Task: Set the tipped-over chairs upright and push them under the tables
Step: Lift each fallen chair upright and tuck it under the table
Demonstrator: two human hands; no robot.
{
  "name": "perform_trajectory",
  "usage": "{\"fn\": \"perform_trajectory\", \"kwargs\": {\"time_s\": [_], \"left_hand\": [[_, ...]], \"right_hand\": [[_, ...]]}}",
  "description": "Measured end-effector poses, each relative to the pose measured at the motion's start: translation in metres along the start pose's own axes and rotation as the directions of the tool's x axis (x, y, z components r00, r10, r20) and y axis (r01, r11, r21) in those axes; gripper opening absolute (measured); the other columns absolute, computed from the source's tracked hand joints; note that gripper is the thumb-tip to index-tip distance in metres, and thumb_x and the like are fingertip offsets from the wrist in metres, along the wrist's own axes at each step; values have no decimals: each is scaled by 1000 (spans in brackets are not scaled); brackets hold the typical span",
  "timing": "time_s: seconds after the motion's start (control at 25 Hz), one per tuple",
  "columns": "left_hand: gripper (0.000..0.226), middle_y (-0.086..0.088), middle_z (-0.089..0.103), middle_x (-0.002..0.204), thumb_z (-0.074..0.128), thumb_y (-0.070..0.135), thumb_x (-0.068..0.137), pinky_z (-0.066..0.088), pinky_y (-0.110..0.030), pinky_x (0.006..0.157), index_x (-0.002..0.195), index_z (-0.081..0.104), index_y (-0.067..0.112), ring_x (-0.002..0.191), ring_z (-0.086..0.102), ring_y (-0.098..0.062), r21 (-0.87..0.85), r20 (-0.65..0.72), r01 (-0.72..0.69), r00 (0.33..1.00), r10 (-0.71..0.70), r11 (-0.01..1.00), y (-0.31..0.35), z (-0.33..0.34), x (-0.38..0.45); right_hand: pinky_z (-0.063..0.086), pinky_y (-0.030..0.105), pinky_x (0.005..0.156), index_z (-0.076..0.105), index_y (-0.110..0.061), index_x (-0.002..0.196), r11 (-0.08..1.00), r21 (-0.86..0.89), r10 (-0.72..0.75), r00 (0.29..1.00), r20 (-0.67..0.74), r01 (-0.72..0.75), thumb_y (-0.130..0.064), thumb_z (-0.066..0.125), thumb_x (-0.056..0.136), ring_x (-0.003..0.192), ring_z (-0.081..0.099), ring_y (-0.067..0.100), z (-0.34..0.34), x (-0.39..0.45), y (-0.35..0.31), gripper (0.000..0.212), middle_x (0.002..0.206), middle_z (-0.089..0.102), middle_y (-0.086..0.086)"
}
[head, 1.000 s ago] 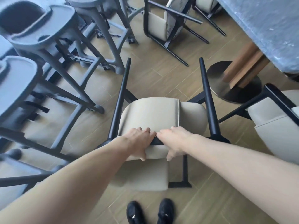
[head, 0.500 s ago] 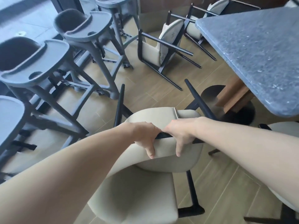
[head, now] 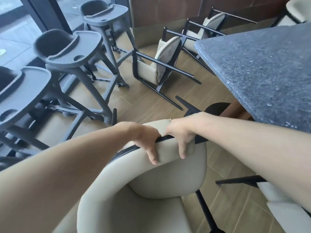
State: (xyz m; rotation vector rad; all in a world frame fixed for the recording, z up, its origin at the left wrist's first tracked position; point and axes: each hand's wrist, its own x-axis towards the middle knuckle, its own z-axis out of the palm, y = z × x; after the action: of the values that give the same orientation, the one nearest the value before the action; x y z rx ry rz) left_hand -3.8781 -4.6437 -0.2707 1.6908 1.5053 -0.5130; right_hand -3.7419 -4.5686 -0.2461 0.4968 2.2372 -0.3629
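Note:
A beige padded chair with a black frame [head: 151,190] tilts up in front of me, seat toward me, front legs pointing away above the floor. My left hand [head: 144,138] and my right hand [head: 180,137] both grip the top edge of its backrest, fingers curled over the black rim. Another beige chair [head: 161,63] lies tipped on its side further ahead, and a second tipped one [head: 202,32] lies behind it. The dark speckled table [head: 260,68] stands to the right on a round black base [head: 217,108].
Three grey high chairs [head: 70,52] stand in a row along the left by the window. Part of another beige chair [head: 282,206] shows at the lower right, and one more [head: 297,10] at the top right. Wood-look floor lies between them.
The chair has been lifted from lying on its back to a raised tilt, the backrest coming up toward me. My view has risen, bringing the table and far chairs into sight.

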Motion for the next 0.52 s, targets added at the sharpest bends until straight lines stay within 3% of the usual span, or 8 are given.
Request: {"fn": "perform_trajectory", "kwargs": {"time_s": [0.12,0.24,0.4,0.52], "left_hand": [[54,16,67,90,89,52,61,50,-23,70,104,63,32,85,65,-8,-15,19,22,1000,-22,1000,-21,-41,12],[53,9,69,94,89,49,62,56,-32,81,103,64,28,90,68,-16,-79,-32,65,997,-68,995,-42,-80,22],[62,6,64,107,85,44,71,52,-31,79,124,58,26,97,62,-19,-159,-255,83,959,-123,984,-67,-110,24],[67,1,53,127,69,55,84,46,-39,94,139,41,29,117,53,-25,-150,-381,181,896,-226,972,-83,-110,28]], "right_hand": [[54,32,81,57,-28,130,1000,-18,-3,1000,-19,3,-53,91,54,100,59,17,-34,24,28,87,110,61,-5],[53,31,75,58,-26,127,1000,-6,-18,997,-74,17,-55,90,55,97,59,18,-68,44,58,84,102,61,-7],[47,29,76,57,-28,125,998,50,-31,988,-151,39,-50,91,57,98,55,16,-110,68,93,79,97,56,-13],[46,29,78,60,-29,127,994,102,-25,984,-176,44,-46,90,63,101,57,17,-133,82,110,73,104,59,-9]]}}
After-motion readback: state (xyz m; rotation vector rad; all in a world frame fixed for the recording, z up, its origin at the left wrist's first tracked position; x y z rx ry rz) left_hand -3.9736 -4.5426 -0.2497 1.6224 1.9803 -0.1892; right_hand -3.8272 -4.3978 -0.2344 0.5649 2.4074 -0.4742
